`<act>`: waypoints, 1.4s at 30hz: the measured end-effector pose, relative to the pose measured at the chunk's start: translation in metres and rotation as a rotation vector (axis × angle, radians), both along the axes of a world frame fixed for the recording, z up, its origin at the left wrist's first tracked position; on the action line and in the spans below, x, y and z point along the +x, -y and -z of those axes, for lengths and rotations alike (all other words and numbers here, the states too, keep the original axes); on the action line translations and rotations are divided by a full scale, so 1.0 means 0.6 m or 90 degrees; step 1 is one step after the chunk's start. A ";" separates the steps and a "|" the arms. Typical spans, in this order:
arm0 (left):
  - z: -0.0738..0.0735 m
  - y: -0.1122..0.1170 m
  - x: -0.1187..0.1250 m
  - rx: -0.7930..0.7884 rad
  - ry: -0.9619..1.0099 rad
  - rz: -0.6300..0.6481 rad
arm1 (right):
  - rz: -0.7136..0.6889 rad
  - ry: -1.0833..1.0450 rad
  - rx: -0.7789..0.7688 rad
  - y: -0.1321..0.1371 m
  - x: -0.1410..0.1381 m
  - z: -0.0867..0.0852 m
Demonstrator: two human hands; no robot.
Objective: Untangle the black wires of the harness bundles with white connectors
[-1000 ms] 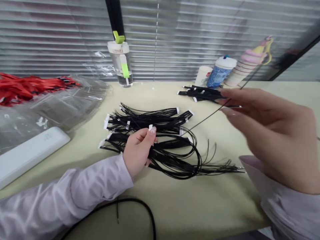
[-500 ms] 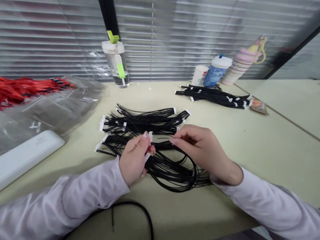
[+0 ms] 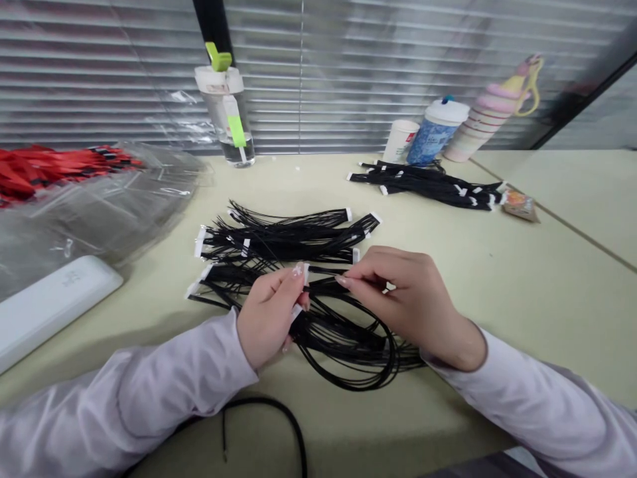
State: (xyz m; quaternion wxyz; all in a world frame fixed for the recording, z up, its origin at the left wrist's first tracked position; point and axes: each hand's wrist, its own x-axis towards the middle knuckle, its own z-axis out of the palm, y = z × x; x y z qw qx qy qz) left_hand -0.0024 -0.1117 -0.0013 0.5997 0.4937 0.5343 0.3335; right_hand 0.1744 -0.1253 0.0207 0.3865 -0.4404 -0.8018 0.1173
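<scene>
- Along the near side of the table (image 3: 478, 405), a thick black cable (image 3: 279, 402) curves out from under the left sleeve (image 3: 184, 378), with a short thin wire end (image 3: 223, 431) beside it.
- The left hand (image 3: 266, 315) pinches a white connector (image 3: 306, 272) between thumb and fingers.
- The right hand (image 3: 408, 299) grips a thin black wire (image 3: 326, 270) between thumb and forefinger, just right of that connector; whether its tip is seated is too small to tell.
- Between and below the hands hang looped black wires (image 3: 343, 345), another white plug (image 3: 295, 312) showing by the left fingers.
- Far left lies a white rounded device (image 3: 60, 299).
- Behind the hands rest black wire harnesses (image 3: 293, 242) with white ends.
- Farther left, red strips (image 3: 50, 169) lie by a clear plastic bag (image 3: 149, 192).
- Farther right, a second harness pile (image 3: 423, 184) ends beside a small packet (image 3: 520, 206).
- At the back stand a clear bottle (image 3: 216, 113), a white paper cup (image 3: 399, 141), a blue lidded cup (image 3: 435, 136) and a pink-topped bottle (image 3: 482, 126), before window blinds (image 3: 348, 53).
</scene>
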 end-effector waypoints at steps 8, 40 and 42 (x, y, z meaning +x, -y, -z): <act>0.008 0.001 -0.003 0.043 -0.012 0.057 | -0.037 0.136 0.092 0.000 -0.006 0.009; 0.012 -0.002 0.009 0.164 -0.041 -0.088 | -0.080 0.245 -0.164 0.012 -0.026 0.007; 0.012 -0.002 0.008 0.160 -0.047 -0.077 | -0.063 0.288 -0.110 0.014 -0.027 0.008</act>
